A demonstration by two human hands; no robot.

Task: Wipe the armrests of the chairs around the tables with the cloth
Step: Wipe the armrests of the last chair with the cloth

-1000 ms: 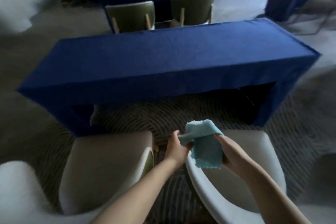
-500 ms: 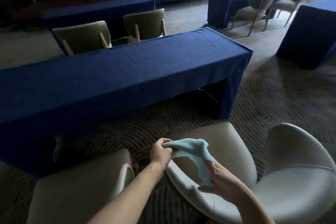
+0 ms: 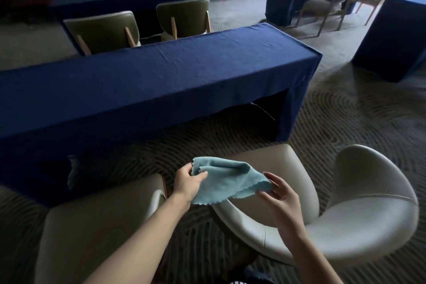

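Cloth (image 3: pixel 227 180) between left hand (image 3: pixel 187 183) grip and right hand (image 3: pixel 280 195) grip, over armrest (image 3: pixel 222 213)

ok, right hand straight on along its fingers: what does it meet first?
The right hand meets the teal cloth it pinches first; beyond, probably the left hand, depth unclear.

Left hand (image 3: pixel 186 183) and right hand (image 3: pixel 280 196) pinch opposite edges of teal cloth (image 3: pixel 227 180), spread over cream armchair (image 3: pixel 345 226) at 5 o'clock; blue-draped table (image 3: pixel 161 76) at 12.
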